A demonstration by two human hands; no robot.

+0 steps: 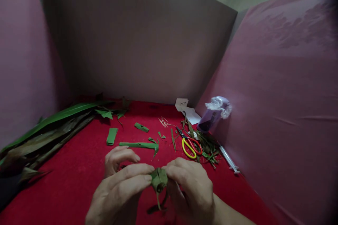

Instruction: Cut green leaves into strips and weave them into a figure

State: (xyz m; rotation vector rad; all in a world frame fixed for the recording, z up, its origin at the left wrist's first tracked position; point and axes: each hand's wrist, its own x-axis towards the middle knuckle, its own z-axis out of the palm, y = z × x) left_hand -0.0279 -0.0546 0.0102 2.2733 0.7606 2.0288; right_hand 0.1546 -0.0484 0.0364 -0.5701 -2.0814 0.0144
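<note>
both hands pinch one folded leaf piece (158, 179): left hand (120, 186), right hand (190, 186). keep fingertips tight on the fold; scissors (190, 146) lie near on the red table (79, 172).

Red cloth (79, 175) under leaf scraps (138, 144), scissors (190, 145)

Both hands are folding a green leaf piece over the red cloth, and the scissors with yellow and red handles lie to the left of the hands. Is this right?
Not quite. In the head view the scissors lie to the right, beyond the right hand. The rest holds: left hand and right hand pinch the folded green leaf piece over the red cloth.
</note>
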